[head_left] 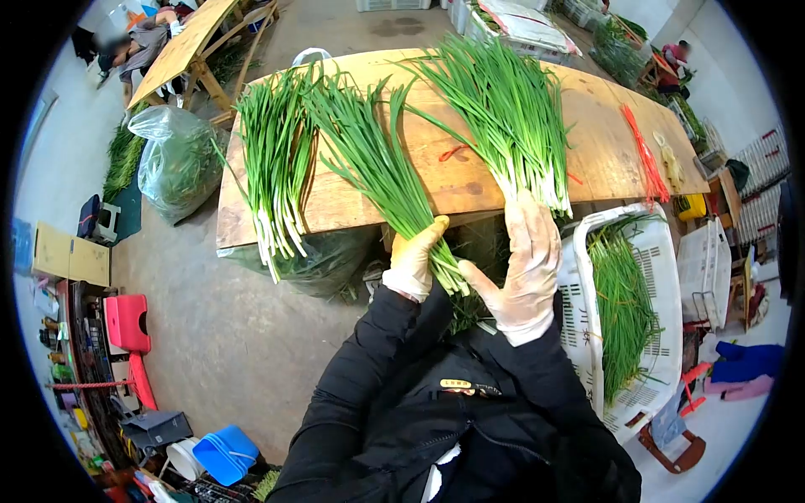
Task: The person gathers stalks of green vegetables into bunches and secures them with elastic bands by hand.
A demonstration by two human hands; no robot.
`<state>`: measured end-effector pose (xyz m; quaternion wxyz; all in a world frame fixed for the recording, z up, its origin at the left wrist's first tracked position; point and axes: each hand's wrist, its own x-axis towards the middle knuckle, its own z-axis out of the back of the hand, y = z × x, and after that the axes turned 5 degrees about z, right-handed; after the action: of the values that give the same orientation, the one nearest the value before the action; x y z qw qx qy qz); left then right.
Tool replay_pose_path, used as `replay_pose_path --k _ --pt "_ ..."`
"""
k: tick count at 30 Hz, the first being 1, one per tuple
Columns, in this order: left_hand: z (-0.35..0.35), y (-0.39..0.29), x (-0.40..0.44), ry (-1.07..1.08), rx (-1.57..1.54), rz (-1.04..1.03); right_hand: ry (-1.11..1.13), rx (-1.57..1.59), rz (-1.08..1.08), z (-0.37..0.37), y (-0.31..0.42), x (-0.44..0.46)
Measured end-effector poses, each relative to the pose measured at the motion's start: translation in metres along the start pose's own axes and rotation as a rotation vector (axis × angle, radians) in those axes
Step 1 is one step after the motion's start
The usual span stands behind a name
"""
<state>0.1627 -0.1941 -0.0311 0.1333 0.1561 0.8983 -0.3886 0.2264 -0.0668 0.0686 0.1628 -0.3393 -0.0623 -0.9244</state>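
Observation:
My left hand point(412, 258), in a pale glove, is wrapped round a bunch of garlic chives point(381, 180) near its cut white ends. The leaves of that bunch spread up and left over the wooden table point(352, 220). My right hand point(524, 264), gloved too, has its fingers stretched and thumb apart. Its fingertips lie at the white stems of a larger pile of chives point(511, 117); whether they press on it I cannot tell. Another pile of chives point(272, 155) rests at the table's left end, stems over the front edge.
Red ties point(644, 159) lie on the table's right side. A white plastic crate point(594, 318) with loose greens stands by my right side. A clear bag of greens point(176, 159) sits on the floor at left. Other people work at the far left and far right.

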Motion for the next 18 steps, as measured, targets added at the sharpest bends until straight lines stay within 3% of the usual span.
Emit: replay_pose_path --k 2,4,6,8,10,11,12,15,16,18 --pt "-0.003 0.0 -0.001 -0.02 -0.009 0.01 0.358 -0.039 -0.058 0.005 0.008 0.0" --pt "-0.016 -0.002 -0.008 0.034 -0.117 0.027 0.821 0.155 -0.051 -0.018 0.009 -0.007" --pt "-0.021 0.004 -0.009 0.018 -0.08 0.015 0.674 0.15 -0.113 -0.05 0.019 -0.025" --pt "-0.015 0.007 -0.004 0.019 -0.032 -0.025 0.603 0.271 -0.397 -0.074 0.024 -0.03" --pt "-0.013 -0.012 -0.004 0.159 -0.049 0.059 0.475 0.41 -0.363 -0.078 0.021 -0.035" --pt "-0.006 -0.019 -0.001 0.174 -0.092 0.14 0.446 0.676 -0.337 -0.087 0.012 -0.041" --pt "-0.002 -0.024 0.004 0.232 -0.195 0.159 0.772 1.256 -0.72 -0.069 0.012 -0.024" --pt "-0.01 -0.066 0.0 0.318 -0.298 0.196 1.011 1.779 -0.78 -0.061 0.008 -0.02" --pt "-0.013 -0.072 -0.002 0.196 -0.176 0.082 1.027 1.62 -0.705 -0.064 0.009 -0.015" --pt "-0.012 -0.089 0.009 0.119 0.024 -0.017 0.808 1.344 -0.448 -0.083 0.011 0.003"
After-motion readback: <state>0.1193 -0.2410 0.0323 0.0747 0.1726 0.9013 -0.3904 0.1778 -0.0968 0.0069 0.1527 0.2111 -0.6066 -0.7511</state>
